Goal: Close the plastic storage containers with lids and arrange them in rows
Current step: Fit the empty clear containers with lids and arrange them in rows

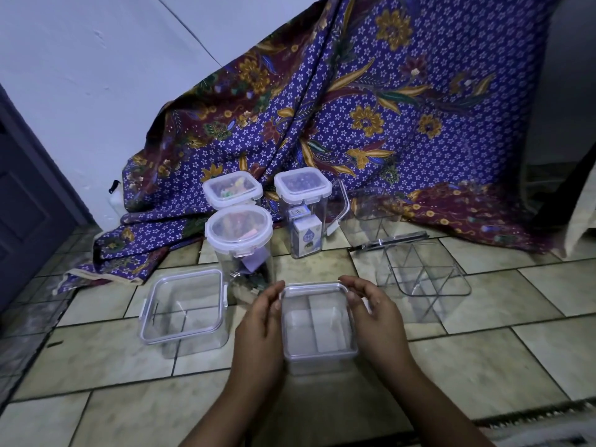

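The small clear box [317, 324] sits on the floor [483, 366] between both hands, the left hand [261, 321] and right hand [374, 312] holding its lid [314, 290], which might pop up if pressed unevenly.

Tiled floor [483, 359], batik cloth [371, 108], pale wall [96, 75]

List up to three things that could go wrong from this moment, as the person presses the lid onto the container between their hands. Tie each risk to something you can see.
1. Both the left hand and right hand grip the lid at its sides; uneven pressure might leave one edge unseated.
2. The tall round jar stands just behind the left hand, so a bump could topple it.
3. The clear divided box is hard to see against the tiles and may be knocked.
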